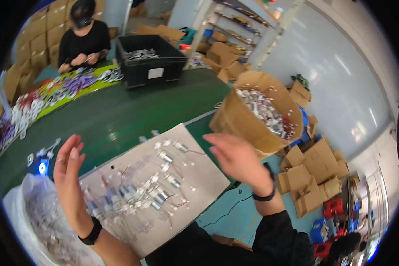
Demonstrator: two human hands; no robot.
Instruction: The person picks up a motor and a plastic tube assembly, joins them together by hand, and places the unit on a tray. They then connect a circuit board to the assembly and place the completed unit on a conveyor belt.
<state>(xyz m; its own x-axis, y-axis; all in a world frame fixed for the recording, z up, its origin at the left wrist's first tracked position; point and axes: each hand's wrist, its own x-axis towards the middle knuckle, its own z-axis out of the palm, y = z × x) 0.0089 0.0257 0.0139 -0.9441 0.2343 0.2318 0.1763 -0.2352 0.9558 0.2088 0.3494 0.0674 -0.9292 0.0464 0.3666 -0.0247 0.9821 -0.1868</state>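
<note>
Cardboard sheet (199, 170) lay flat on the green table (119, 115) with small wired motors (157, 195) spread out so each stayed reachable, while left hand (68, 170) and right hand (237, 157) hovered open, empty, either side.

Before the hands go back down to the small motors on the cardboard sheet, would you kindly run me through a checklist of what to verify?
1. Left hand free: ok, open with nothing in its grip.
2. Right hand free: ok, open and empty, raised beside the cardboard box.
3. Small motors within view on the cardboard sheet: ok, they lie scattered between the two hands, wires attached.
4. Wires untangled: cannot tell, too fine and overlapping.
5. Cardboard box of parts steady: cannot tell, it stands at the table edge and its base is hidden.
6. Clear bag at the left within reach: ok, it sits right beside the left wrist.
</note>
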